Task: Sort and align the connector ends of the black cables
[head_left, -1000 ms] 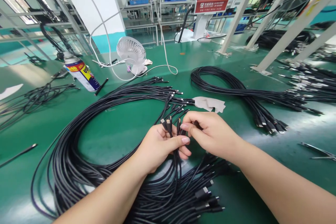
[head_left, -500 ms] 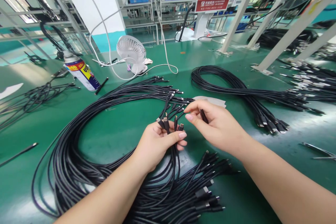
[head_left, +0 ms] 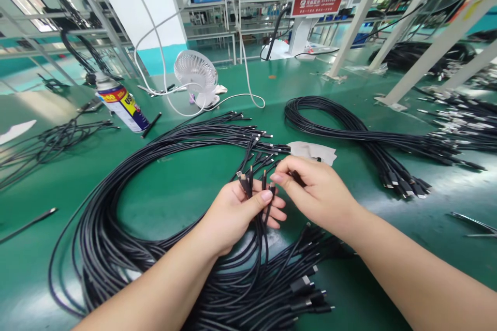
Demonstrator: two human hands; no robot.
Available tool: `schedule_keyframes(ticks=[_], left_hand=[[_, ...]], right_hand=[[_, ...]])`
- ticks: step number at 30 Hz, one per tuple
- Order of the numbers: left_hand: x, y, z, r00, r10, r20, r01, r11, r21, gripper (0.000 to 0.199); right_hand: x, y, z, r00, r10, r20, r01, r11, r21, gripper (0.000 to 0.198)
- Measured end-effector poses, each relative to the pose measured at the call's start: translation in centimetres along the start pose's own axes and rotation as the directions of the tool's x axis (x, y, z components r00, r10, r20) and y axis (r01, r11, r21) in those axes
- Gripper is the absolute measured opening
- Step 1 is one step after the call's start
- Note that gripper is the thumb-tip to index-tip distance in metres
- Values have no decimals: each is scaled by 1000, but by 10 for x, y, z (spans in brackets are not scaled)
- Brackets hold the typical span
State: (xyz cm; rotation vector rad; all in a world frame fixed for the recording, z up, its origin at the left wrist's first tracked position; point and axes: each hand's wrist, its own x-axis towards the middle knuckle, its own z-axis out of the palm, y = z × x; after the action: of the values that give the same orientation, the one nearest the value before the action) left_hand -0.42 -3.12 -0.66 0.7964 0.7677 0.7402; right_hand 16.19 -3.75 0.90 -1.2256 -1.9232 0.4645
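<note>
In the middle of a green worktop (head_left: 182, 191), two bare hands work close together over a lot of black cables. The left hand (head_left: 240, 207) grips a few black plugs (head_left: 245, 186), with its thumb pressed across them and the metal tips poking up. Their cords hang down below the hand, in front of the big loop of cables (head_left: 112, 207). The right hand (head_left: 318, 189) is curled around a small black piece (head_left: 298, 178), mostly hidden by the fingers. Its thumb and pointing finger are right by the top of one plug; I cannot tell if they pinch it.

The big loop curves around on the left, and one lot of its ends lies just past the hands, next to a torn bit of white paper (head_left: 310, 151). More ends lie near the bottom, pointing right. Farther right is a smaller loop of cables (head_left: 349, 121), crossing over itself. At the far left are a messy heap of cords (head_left: 58, 142) and one lone cable (head_left: 31, 223). A spray can (head_left: 126, 108) stands at the back left, and a little white fan (head_left: 196, 72) is near it.
</note>
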Motion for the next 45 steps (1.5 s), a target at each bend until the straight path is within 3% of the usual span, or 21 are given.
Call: schedule_keyframes(ticks=[4, 6, 12, 15, 23, 45], left_hand=[[0, -1, -1, 999, 21, 32, -20, 999, -35, 38], [0, -1, -2, 999, 25, 44, -23, 998, -51, 36], [1, -1, -5, 992, 60, 107, -54, 997, -62, 32], [0, -2, -7, 987, 82, 141, -75, 996, -50, 30], [0, -2, -6, 988, 79, 136, -72, 996, -52, 29], [2, -1, -4, 993, 70, 95, -68, 997, -26, 28]], right_hand=[[-3, -4, -7, 999, -5, -50, -4, 985, -170, 8], [-5, -6, -11, 999, -20, -32, 12, 970, -244, 11], [-14, -15, -15, 960, -258, 104, 275, 819, -504, 21], [-17, -19, -12, 945, -309, 106, 312, 757, -574, 23], [-19, -24, -9, 924, -380, 32, 312, 705, -636, 27], [-21, -19, -16, 938, -323, 128, 326, 693, -644, 30]])
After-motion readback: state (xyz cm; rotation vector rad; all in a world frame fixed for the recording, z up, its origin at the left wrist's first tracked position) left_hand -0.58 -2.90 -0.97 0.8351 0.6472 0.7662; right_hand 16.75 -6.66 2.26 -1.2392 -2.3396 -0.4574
